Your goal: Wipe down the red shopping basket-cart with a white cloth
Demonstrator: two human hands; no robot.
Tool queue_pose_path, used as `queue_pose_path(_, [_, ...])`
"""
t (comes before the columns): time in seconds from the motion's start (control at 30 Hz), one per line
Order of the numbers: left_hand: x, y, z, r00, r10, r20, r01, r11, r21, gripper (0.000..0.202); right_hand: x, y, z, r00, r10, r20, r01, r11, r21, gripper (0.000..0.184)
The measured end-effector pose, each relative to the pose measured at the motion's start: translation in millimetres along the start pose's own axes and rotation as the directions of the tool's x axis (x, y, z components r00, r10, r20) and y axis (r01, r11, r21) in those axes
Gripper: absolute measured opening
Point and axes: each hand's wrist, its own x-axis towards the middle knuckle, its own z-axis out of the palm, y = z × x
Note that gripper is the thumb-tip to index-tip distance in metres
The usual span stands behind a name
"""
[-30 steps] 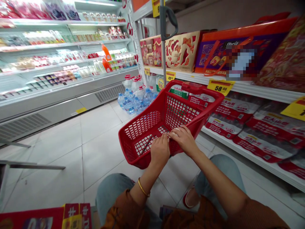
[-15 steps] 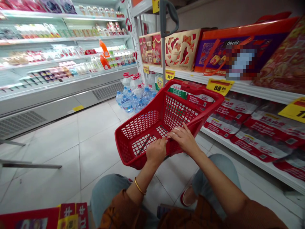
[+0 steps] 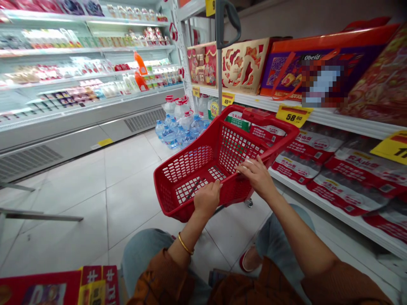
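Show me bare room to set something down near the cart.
Bare floor tiles lie between the red cart and the refrigerated case, left of the bottled water; the cart's mesh bottom looks bare too. Crowded: the near rim, under the left hand and right hand, and the lower shelf of bottle packs.

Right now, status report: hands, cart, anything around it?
Left hand gripping red cart by near edge; right hand on same edge. Stocked shelf to right, bottles beyond cart.

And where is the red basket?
In the head view, the red basket is near the middle, bottle packs to its right, left hand and right hand on its near rim.
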Motion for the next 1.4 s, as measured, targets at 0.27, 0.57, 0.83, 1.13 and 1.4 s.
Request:
queue_pose_path(0.27, [0.6, -0.5, -4.0, 1.0, 0.017, -0.026, -0.017, 1.0, -0.004, 0.031, 8.1, -53.9, 11.6, 0.999, -0.05, 0.007, 0.05, 0.997, 0.062, 0.03])
queue_pose_path(0.57, [-1.3, -8.6, -4.0, 0.999, 0.039, -0.039, -0.039, 0.999, -0.012, 0.03, 6.6, -71.8, 21.2, 0.997, -0.052, 0.058, 0.046, 0.993, 0.104, 0.035])
queue_pose_path(0.83, [-0.3, -20.4, -2.7, 0.998, 0.044, -0.055, -0.045, 0.999, -0.023, 0.032, 4.2, -25.0, 10.9, 0.999, -0.048, 0.017, 0.048, 0.998, 0.038, 0.036])
queue_pose_path(1.13, [2.1, -35.8, -6.6, 0.997, 0.036, -0.07, -0.038, 0.999, -0.03, 0.033, 10.3, -4.7, 4.2, 0.999, -0.049, 0.006, 0.048, 0.999, 0.022, 0.035])
queue_pose_path(1.4, [16.5, -6.9, -12.8, 0.994, 0.04, -0.097, -0.045, 0.998, -0.043, 0.032, 17.7, -26.7, 2.6, 1.0, 0.017, -0.019, -0.017, 0.999, -0.044, 0.029])
